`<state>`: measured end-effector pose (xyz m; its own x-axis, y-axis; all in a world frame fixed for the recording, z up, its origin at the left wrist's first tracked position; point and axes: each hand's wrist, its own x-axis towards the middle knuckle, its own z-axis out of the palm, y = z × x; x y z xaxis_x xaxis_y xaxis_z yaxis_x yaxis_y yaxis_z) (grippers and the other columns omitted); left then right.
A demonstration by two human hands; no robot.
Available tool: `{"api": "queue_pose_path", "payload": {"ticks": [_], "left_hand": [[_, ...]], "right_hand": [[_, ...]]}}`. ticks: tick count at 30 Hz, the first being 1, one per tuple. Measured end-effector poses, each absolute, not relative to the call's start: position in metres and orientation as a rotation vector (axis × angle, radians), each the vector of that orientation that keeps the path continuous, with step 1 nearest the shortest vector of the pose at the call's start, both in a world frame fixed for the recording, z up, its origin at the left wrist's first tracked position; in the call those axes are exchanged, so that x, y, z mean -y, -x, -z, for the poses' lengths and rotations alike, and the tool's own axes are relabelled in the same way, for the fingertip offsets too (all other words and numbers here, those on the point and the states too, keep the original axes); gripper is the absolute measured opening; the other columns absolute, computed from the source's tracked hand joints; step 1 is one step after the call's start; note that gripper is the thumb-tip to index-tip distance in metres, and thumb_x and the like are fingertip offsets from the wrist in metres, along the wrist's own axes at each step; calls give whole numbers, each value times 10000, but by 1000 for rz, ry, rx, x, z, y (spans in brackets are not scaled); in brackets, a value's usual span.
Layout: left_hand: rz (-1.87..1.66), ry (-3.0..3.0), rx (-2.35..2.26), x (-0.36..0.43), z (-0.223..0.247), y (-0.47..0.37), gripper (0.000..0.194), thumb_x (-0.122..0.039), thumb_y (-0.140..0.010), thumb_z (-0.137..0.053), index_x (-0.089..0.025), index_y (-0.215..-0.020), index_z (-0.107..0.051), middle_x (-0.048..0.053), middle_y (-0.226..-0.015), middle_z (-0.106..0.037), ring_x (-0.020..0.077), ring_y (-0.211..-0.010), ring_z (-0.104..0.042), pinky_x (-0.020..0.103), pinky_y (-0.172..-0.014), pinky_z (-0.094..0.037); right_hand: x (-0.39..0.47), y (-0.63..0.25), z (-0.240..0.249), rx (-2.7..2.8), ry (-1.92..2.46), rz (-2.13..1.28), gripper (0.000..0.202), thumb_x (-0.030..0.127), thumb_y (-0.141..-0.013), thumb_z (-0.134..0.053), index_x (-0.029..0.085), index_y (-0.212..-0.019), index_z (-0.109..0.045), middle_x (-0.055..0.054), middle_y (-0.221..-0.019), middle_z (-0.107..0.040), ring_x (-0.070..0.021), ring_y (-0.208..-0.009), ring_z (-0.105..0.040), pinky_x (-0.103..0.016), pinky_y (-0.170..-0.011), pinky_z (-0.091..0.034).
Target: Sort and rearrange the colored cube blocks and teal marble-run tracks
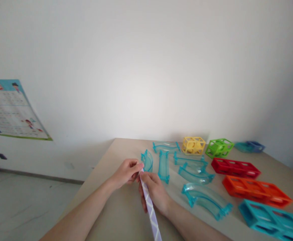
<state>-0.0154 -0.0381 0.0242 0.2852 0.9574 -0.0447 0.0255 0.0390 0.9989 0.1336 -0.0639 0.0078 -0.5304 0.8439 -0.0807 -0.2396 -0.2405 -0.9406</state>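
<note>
Lilac strip with pale zigzags: in hand, at the near middle of the desk. Its tip sat between my two grips; the rest ran toward 5 to 6 o'clock and out of view. Left fingers pinched at the tip; right fingers gripped the strip just below, thumb on top.

Progress, my judgement: the hold was made, both sides engaged. Work on the tip looked under way rather than finished, but whether it was being folded, peeled or straightened I could not tell. The visible length looked whole, with no clear fold; lower end unseen, so no verdict there.

Other pieces, clock positions from my grip: small curved teal track piece just beyond, toward 1; straight teal track piece at 2; large curved teal track piece past 3. Yellow cube frame and green cube frame between 2 and 3, red block frame near 3, orange block frame just past it, turquoise block frame toward 4. I saw no track piece fitted into a frame; any assembly looked undone.
</note>
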Motion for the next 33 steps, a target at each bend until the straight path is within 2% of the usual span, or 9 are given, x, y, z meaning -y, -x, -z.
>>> {"api": "queue_pose_path", "payload": {"ticks": [7, 12, 15, 20, 25, 30, 33], "left_hand": [[-1042, -1418, -995, 38, -20, 17, 463, -582, -811, -582, -163, -636, -490, -78, -418, -390, 38, -357, -258, 166, -353, -195], [-1052, -1586, -893, 42, -24, 19, 324, -457, -836, -627, -144, -787, -558, -22, -600, -545, 81, -516, -491, 175, -477, -358], [-1069, -1677, -842, 45, -30, 20, 305, -435, -855, -610, -140, -797, -559, -15, -646, -536, 101, -574, -539, 199, -548, -421], [-1133, -1733, -774, 45, -36, 22, 395, -526, -834, -601, -132, -830, -572, -11, -683, -513, 100, -541, -532, 207, -522, -407], [-1057, -1634, -677, 42, -30, 26, 498, -588, -803, -606, -97, -871, -643, 7, -609, -535, 104, -531, -500, 214, -533, -375], [-1048, -1363, -624, 40, -22, 23, 425, -533, -751, -694, -119, -804, -619, -21, -547, -523, 58, -401, -424, 187, -432, -318], [-1062, -1249, -672, 39, -23, 20, 404, -514, -755, -693, -130, -721, -574, -25, -551, -525, 43, -345, -392, 176, -353, -272]], "right_hand": [[64, -133, -12, 1211, 743, -1930, 469, 643, -819, -489, 181, -739, -479, 61, -400, -486, -126, -227, -452, -196, -199, -304], [64, -135, -14, 1102, 644, -2074, 470, 652, -847, -442, 187, -805, -491, 75, -416, -482, -111, -229, -423, -205, -204, -351], [61, -139, -13, 1021, 562, -2235, 423, 616, -873, -418, 201, -836, -489, 91, -457, -470, -83, -226, -384, -191, -213, -358], [54, -145, -9, 896, 350, -2524, 377, 558, -914, -374, 208, -866, -506, 87, -496, -451, -64, -240, -359, -165, -229, -335], [56, -144, -12, 792, 241, -2643, 383, 544, -933, -361, 200, -885, -524, 74, -510, -466, -67, -262, -364, -162, -238, -312], [59, -143, -12, 840, 302, -2603, 421, 562, -921, -363, 188, -906, -555, 64, -510, -485, -78, -275, -398, -176, -248, -331], [63, -141, -11, 922, 442, -2438, 435, 571, -880, -446, 164, -972, -568, 56, -530, -528, -87, -284, -441, -189, -259, -368]]}}
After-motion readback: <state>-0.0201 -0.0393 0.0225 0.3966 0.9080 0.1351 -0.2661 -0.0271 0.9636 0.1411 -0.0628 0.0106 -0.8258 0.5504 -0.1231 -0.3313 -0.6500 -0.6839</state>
